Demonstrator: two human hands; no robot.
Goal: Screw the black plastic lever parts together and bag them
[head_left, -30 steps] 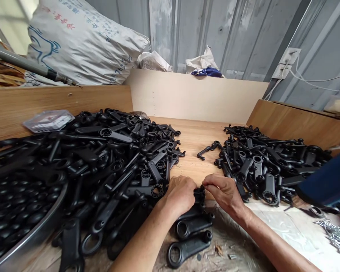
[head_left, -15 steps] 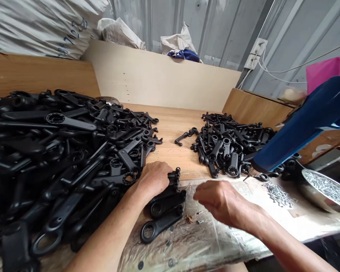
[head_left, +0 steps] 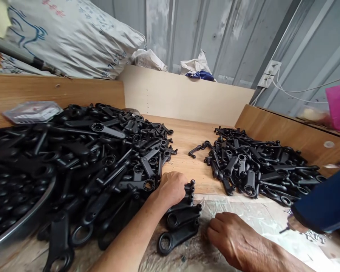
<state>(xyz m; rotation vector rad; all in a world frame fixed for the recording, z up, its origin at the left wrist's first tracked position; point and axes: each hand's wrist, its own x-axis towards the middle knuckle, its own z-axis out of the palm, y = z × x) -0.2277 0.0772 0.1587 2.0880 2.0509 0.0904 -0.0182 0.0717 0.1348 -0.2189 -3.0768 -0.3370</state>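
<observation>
My left hand (head_left: 174,189) is closed over the far end of a short row of black levers, each with a ring at one end and a small knob at the other. One knobbed lever (head_left: 192,183) sticks out past its knuckles; the fingertips are hidden. The nearest lever in the row (head_left: 177,238) lies flat on the plastic-covered bench. My right hand (head_left: 229,236) is down on the bench just right of that row, fingers curled under and pressed together. Whatever they pinch is out of sight.
A large heap of black levers (head_left: 102,151) fills the left; a smaller heap (head_left: 243,162) lies at right. A blue power screwdriver (head_left: 323,204) with a thin bit hangs on the right, over scattered screws (head_left: 314,237). A metal bowl (head_left: 22,223) of black knobs stands front left.
My right hand has come down onto the bench where small screws lay, covering them. My left hand keeps its place on the row. The view has swung left and up.
</observation>
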